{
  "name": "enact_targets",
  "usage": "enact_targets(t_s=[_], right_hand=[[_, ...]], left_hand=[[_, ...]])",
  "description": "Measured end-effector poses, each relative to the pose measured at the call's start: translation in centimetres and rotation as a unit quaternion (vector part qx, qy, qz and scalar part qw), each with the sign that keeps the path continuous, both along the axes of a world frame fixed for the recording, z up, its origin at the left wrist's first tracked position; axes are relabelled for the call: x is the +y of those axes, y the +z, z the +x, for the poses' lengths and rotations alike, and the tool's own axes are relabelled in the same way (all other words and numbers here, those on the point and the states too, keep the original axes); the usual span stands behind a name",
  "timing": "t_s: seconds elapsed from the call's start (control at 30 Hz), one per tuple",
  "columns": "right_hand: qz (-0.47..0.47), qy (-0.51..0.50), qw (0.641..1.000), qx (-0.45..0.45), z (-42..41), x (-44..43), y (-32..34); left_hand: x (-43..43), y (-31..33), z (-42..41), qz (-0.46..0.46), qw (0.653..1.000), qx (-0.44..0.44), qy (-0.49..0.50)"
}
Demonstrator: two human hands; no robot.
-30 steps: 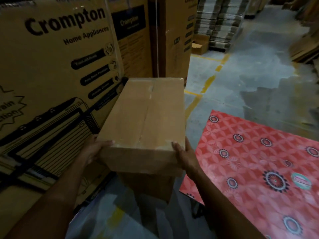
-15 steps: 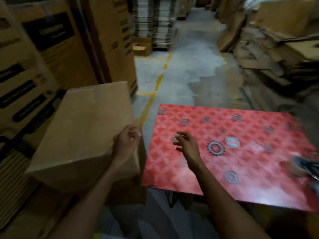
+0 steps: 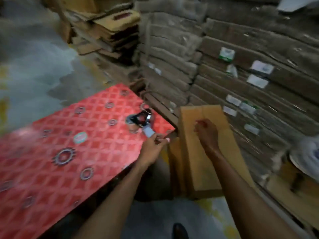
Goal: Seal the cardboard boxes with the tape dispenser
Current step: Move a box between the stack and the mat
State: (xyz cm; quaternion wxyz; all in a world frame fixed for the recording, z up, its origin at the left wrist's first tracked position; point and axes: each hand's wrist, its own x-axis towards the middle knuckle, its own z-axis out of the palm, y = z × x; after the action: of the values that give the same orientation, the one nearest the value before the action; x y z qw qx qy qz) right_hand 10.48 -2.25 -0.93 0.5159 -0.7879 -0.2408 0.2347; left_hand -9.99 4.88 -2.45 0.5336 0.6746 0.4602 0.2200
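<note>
**Tape dispenser** (image 3: 140, 120): one, dark-framed, with a brown roll and a pale handle. It lies on the red patterned table (image 3: 103, 144), near its far right corner.

**Cardboard box** (image 3: 196, 169): one, plain brown, with a seam along its top. It stands just beside that corner.

**Left hand** (image 3: 152, 146): fingers partly curled at the handle's end. Blur hides whether they touch it.

**Right hand** (image 3: 206, 131): loosely curled above the box, holding nothing.

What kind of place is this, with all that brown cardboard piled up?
Most likely a warehouse or packing area. Flat cardboard is stacked high in bundles, the floor is bare concrete, and a tape dispenser lies on a red table next to a box.
</note>
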Motion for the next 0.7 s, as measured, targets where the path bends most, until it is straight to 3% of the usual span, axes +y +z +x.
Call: enact_targets(t_s=[0.27, 0.37, 0.43, 0.57, 0.7], right_hand=[[-0.193, -0.033, 0.98, 0.044, 16.3, -10.5, -9.6], [-0.222, -0.023, 0.972, 0.073, 19.4, -11.6, -13.5], [-0.24, -0.015, 0.968, 0.072, 20.8, -11.9, -16.0], [-0.294, 0.024, 0.952, 0.077, 22.7, -12.3, -20.5], [-0.27, 0.036, 0.957, 0.1, 23.6, -12.0, -20.1]], left_hand=[[-6.7, -10.9, 14.6, -0.202, 0.975, 0.056, -0.07], [-4.8, -20.1, 16.7, -0.227, 0.965, 0.122, -0.044], [-3.4, -26.7, 17.3, -0.249, 0.961, 0.121, -0.009], [-3.2, -23.6, 19.3, -0.268, 0.961, 0.073, 0.017], [-3.7, -19.7, 20.3, -0.273, 0.961, 0.036, 0.036]])
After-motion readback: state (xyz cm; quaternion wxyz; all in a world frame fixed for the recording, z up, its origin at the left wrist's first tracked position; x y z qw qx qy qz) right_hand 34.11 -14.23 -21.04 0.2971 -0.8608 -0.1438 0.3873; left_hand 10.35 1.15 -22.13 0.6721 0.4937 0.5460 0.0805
